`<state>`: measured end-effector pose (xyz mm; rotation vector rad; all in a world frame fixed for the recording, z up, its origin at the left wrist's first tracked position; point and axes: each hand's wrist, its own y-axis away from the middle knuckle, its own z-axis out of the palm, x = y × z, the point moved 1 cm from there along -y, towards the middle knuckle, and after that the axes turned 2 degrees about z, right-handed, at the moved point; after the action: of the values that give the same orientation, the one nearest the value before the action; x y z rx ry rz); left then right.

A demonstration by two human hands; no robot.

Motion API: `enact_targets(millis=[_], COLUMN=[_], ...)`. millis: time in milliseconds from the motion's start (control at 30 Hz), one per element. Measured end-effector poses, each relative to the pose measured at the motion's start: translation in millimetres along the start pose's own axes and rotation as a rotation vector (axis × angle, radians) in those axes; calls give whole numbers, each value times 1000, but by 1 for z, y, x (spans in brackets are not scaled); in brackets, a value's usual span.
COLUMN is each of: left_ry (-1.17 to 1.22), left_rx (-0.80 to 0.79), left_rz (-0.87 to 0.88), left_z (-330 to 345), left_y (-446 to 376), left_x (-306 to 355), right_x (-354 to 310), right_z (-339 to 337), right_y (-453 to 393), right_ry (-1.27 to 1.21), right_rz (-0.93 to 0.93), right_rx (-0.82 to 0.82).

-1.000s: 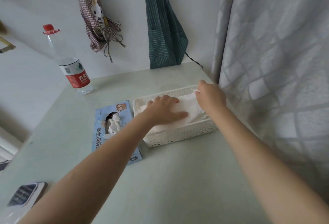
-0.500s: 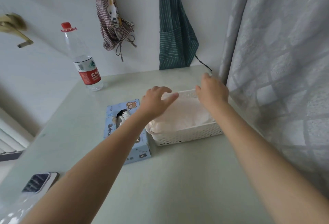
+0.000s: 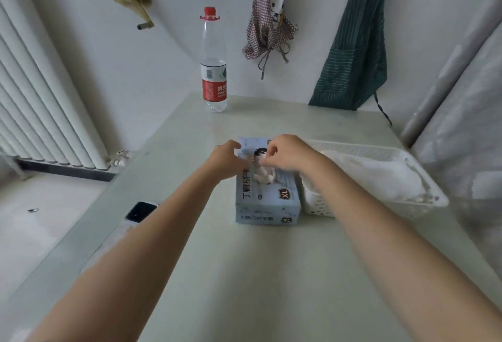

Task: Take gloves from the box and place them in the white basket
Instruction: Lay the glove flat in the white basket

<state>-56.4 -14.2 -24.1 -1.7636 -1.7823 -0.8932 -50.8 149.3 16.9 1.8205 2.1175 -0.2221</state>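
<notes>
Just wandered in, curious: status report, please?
Both hands over glove box. Right hand pinching glove at opening; left hand steadying. Basket alongside, nothing blocking.

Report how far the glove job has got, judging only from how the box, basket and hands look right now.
Done: the white basket already holds a pile of white gloves. In hand: both hands are at the opening of the glove box; the right hand seems to pinch the white glove sticking out, while the left hand rests at the box's left edge. Left: pull that glove free and carry it to the basket.
</notes>
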Motion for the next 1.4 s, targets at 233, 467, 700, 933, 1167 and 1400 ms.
enact_targets(millis=[233, 467, 700, 933, 1167, 1400], left_ry=[113, 186, 214, 322, 1004, 1234], left_rx=[-124, -3, 60, 145, -121, -157], left_rz=[93, 231, 373, 370, 173, 22], left_z=[6, -4, -10, -14, -21, -17], left_y=[2, 8, 13, 18, 24, 17], left_x=[-15, 0, 34, 48, 60, 56], right_x=[-7, -8, -11, 1, 17, 28], right_z=[2, -21, -43, -54, -54, -40], right_y=[3, 8, 14, 19, 25, 39], right_ry=[-49, -318, -507, -613, -857, -686], right_rz=[55, 72, 27, 47, 77, 28], right_rx=[-124, 80, 229, 355, 194, -77])
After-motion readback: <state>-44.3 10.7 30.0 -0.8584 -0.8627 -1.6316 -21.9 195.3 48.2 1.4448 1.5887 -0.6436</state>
